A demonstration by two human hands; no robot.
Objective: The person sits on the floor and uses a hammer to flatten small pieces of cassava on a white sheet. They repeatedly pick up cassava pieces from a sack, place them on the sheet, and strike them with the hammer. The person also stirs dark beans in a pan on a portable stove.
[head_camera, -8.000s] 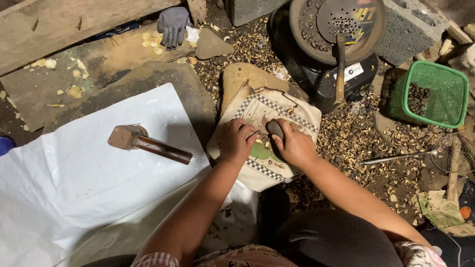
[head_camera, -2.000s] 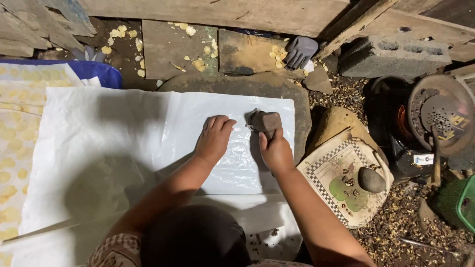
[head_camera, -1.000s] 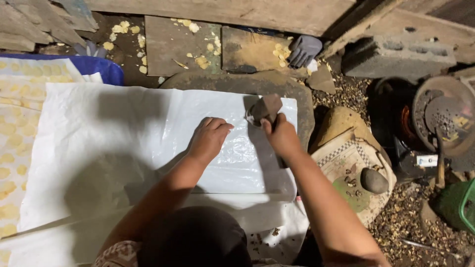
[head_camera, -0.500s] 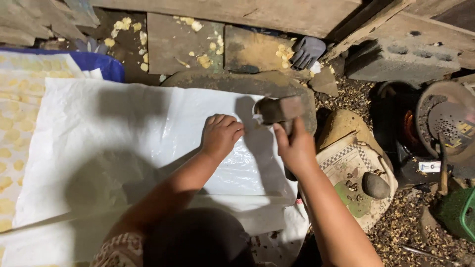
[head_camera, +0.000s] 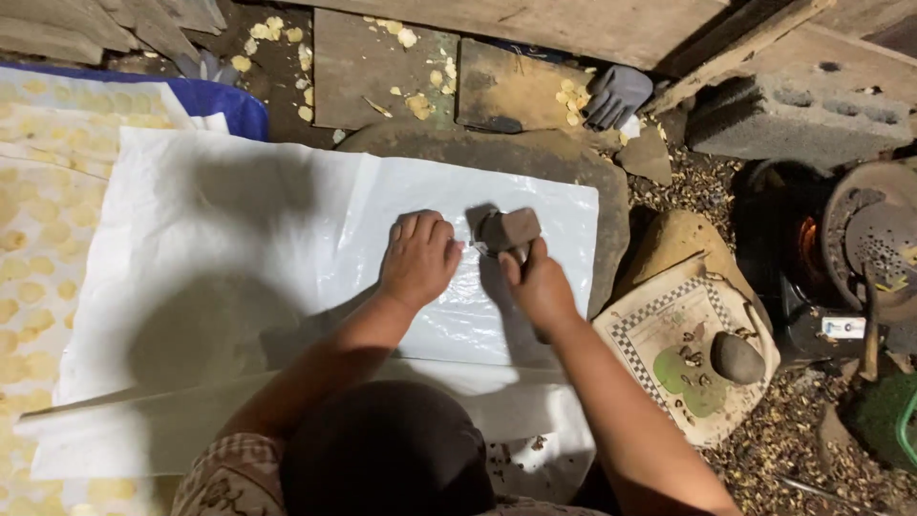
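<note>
My right hand (head_camera: 537, 284) grips the handle of a small hammer with a blocky brown head (head_camera: 508, 229), held just above a white plastic sheet (head_camera: 239, 277). The sheet is spread over a flat dark stone slab (head_camera: 611, 205). My left hand (head_camera: 418, 260) lies flat on the sheet just left of the hammer head, fingers pointing away from me. Whatever lies under the sheet by the hammer cannot be made out.
To the right lies a patterned sack (head_camera: 683, 354) with a round dark stone (head_camera: 736, 358) and small bits on it. Further right stands a stove with a pan (head_camera: 864, 244). A concrete block (head_camera: 793, 119), a grey glove (head_camera: 616, 94), wooden boards and yellow flakes are behind.
Eight seconds ago both hands were at the patterned sack and the hammer lay on the sheet. Since then my right hand picked up the hammer; it has just come down from a raised position.
</note>
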